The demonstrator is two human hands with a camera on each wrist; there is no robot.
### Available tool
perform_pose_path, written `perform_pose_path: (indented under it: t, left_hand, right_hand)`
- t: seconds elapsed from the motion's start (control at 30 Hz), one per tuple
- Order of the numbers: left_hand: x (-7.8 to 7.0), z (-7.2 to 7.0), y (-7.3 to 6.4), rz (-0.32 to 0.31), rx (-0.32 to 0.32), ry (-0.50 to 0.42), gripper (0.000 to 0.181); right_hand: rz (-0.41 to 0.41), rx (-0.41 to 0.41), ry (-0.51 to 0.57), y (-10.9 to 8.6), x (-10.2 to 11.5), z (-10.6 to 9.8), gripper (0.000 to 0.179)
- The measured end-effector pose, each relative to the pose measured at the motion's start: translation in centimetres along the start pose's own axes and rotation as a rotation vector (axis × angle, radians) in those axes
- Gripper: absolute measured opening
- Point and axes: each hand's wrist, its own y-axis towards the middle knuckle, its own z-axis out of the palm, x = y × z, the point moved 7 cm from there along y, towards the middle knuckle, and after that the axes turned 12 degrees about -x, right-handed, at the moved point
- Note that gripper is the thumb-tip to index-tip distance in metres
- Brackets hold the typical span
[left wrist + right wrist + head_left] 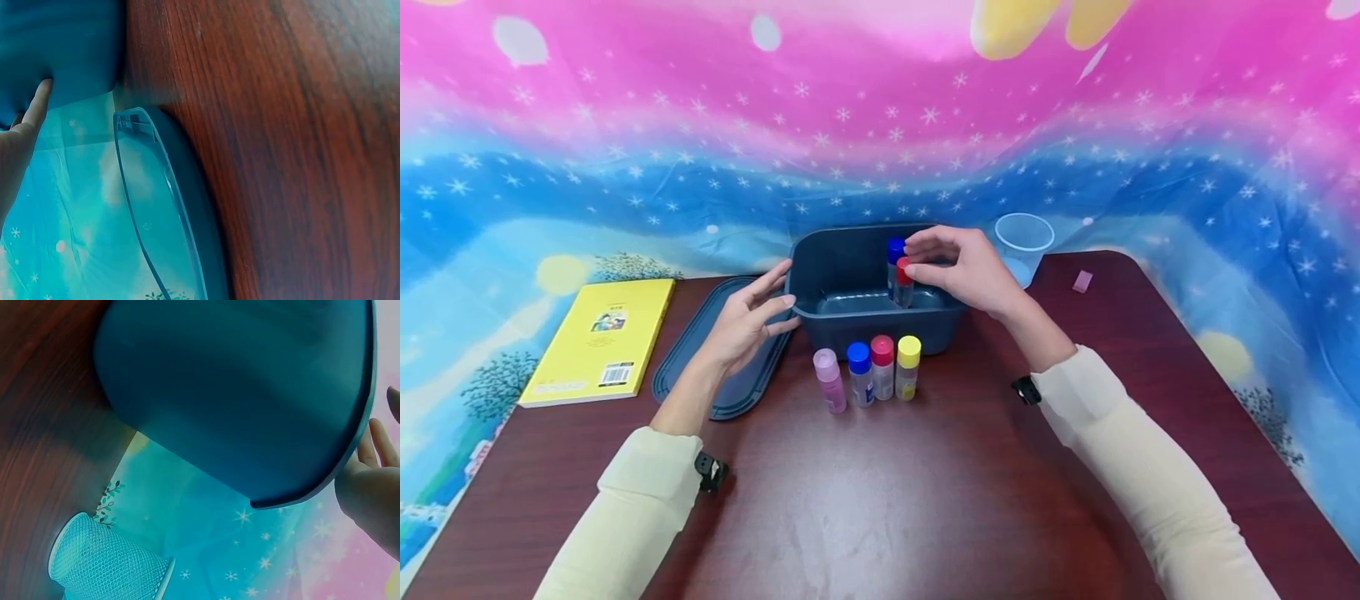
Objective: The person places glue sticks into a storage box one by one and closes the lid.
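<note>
The dark plastic bin (872, 325) stands at the table's back. My left hand (745, 321) touches its left side, fingers fairly straight and spread; in the left wrist view a fingertip meets the bin's wall (75, 44). Over the bin, my right hand (966, 267) pinches the red cap of a small clear bottle (904, 292). A blue-capped bottle (893, 250) stands just behind it, inside the bin. In front of the bin stand a pink bottle (830, 383), a blue-capped bottle (861, 379), a red-capped bottle (883, 371) and a yellow-capped bottle (907, 371).
The bin's dark lid (737, 387) lies left of it, partly under my left forearm. Farther left is a yellow book (598, 342). A pale mesh cup (112, 562) stands right of the bin, near a small pink block (1082, 282). A patterned cloth (880, 142) hangs behind the table.
</note>
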Motion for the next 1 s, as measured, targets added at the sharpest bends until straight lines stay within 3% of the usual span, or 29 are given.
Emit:
perform_pose_path:
  t: [0.4, 0.7, 1.0]
  left_hand:
    - [0.0, 0.1, -0.1, -0.002, 0.003, -0.001, 0.062]
    - [-0.3, 0.1, 0.1, 0.008, 0.002, -0.028, 0.063]
    - [0.0, 0.0, 0.1, 0.005, 0.001, -0.029, 0.061]
  right_hand:
    - [-0.005, 0.062, 0.028, -2.9, 0.7, -0.3, 0.041]
    - [-0.031, 0.012, 0.073, -4.6, 1.1, -0.8, 0.032]
    - [-0.071, 0.096, 0.142, -5.8, 0.7, 0.5, 0.032]
